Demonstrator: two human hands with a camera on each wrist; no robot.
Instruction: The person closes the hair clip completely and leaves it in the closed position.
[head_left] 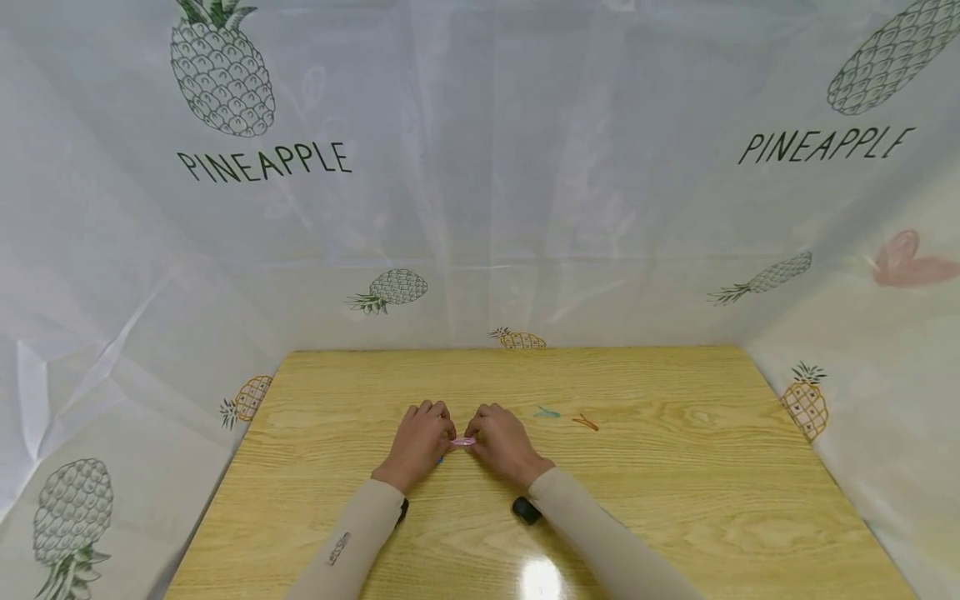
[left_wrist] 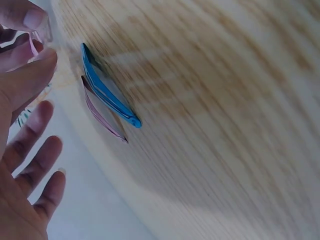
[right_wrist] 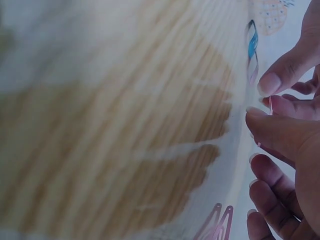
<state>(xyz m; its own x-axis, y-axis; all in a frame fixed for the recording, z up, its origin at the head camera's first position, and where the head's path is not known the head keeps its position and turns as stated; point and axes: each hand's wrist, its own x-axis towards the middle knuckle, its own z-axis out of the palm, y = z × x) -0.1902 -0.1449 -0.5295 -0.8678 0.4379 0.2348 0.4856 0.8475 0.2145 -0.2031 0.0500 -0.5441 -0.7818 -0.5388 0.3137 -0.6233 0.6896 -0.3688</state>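
Observation:
Between the two hands is a small pink snap hair clip [head_left: 462, 442], held low over the wooden table. My left hand [head_left: 420, 437] pinches its left end between thumb and finger, the other fingers loosely bent in the left wrist view. Opposite, my right hand [head_left: 501, 439] pinches the right end. Fingertips hide much of this clip [left_wrist: 33, 44] in the left wrist view. A blue snap clip [left_wrist: 107, 92] and a pink snap clip [left_wrist: 102, 115] lie side by side on the table near my left hand. In the head view the left hand mostly covers them.
Beyond my right hand lie a teal hair clip [head_left: 547, 412] and an orange-brown hair clip [head_left: 586, 422] on the wooden table [head_left: 675, 475]. A pale pineapple-print sheet [head_left: 480, 208] hangs behind and beside the table. Each wrist carries a small black device [head_left: 527, 510].

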